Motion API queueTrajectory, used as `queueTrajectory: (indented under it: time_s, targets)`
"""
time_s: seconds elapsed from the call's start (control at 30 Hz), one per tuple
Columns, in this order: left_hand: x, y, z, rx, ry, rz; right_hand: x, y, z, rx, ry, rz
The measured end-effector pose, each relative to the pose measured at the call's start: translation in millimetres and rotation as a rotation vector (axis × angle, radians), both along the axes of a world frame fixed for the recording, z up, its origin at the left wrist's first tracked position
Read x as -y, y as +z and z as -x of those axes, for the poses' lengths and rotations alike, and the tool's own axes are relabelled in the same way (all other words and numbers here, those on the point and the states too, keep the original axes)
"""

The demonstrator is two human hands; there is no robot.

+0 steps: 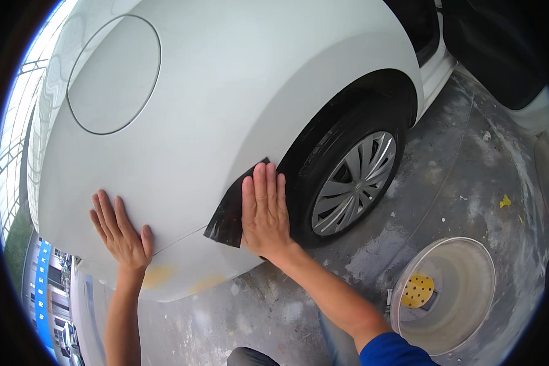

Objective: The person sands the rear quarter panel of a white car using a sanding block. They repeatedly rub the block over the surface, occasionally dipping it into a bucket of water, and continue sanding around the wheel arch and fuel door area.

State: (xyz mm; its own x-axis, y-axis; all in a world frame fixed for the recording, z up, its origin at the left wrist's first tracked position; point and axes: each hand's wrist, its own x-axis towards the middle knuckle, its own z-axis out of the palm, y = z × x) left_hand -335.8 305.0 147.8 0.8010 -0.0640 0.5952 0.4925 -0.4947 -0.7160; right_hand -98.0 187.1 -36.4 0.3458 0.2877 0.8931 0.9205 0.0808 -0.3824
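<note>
Under right hand (pixel 264 215), dark sanding sheet (pixel 227 215)

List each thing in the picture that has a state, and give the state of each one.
left hand: open, flat on the car body panel
right hand: open, pressing the dark sheet to the panel
dark sheet: flat against the panel beside the wheel arch
fuel flap: closed
wheel: on the floor, hubcap fitted
white bucket: upright, open, a yellow perforated disc inside

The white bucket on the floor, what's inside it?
Inside the white bucket lies a round yellow sanding disc with holes, resting on something pale beneath it. The rest of the inside looks bare; what lies under the disc is covered.
</note>
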Motion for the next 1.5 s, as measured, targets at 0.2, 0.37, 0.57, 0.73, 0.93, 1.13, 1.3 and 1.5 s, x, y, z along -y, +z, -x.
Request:
queueTrajectory:
  time_s: [0.2,0.37,0.57,0.73,0.93,1.13,1.3,1.5]
  targets:
    - [4,3,7,0.005,0.026,-0.01,25,80,-221,-0.099,-0.231,-0.163]
    - [0,-6,-7,0.017,-0.009,-0.007,31,107,-224,-0.516,-0.211,-0.23]
    - [-2,0,1,-0.001,0.016,-0.045,3,39,-40,0.0,-0.009,-0.147]
    - [-4,0,17,-0.008,0.049,-0.066,20,69,-194,-0.139,-0.111,-0.151]
    - [-6,-3,-4,0.001,0.003,-0.048,69,33,-394,-0.805,-0.233,-0.281]
    - [-4,-2,11,-0.001,0.033,-0.048,14,95,-263,-0.795,-0.117,-0.461]
    - [-3,3,14,-0.013,0.031,-0.072,12,100,-219,-0.784,-0.008,-0.406]
    - [-7,-4,0,0.009,-0.018,-0.022,60,71,-415,-1.186,-0.269,-0.438]
